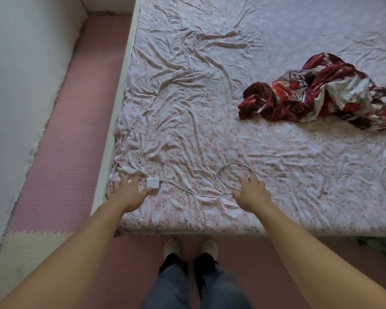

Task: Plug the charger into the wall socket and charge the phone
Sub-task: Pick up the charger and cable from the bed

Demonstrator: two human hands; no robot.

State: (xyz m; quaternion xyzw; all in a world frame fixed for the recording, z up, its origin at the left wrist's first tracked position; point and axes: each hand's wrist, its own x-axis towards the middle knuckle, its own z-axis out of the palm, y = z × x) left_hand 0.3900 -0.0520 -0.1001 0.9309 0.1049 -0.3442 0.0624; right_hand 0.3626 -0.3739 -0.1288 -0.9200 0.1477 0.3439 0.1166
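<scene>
picking the charger and its cable up off the bed

head view: the left hand [126,192] reaches down at the near left edge of the bed sheet [210,108], fingers spread and curling around the white charger block [153,183], thumb touching its near side but not yet closed on it. the right hand [251,192] rests on the looped white cable [230,179] just to the right, fingers bent over the coil, and i cannot tell if it has a firm hold. no phone or wall socket shows. best to pinch the block by its sides and gather the whole loop so nothing trails or snags on the creased sheet. a red patterned cloth [321,90] lies well apart, far right.
</scene>
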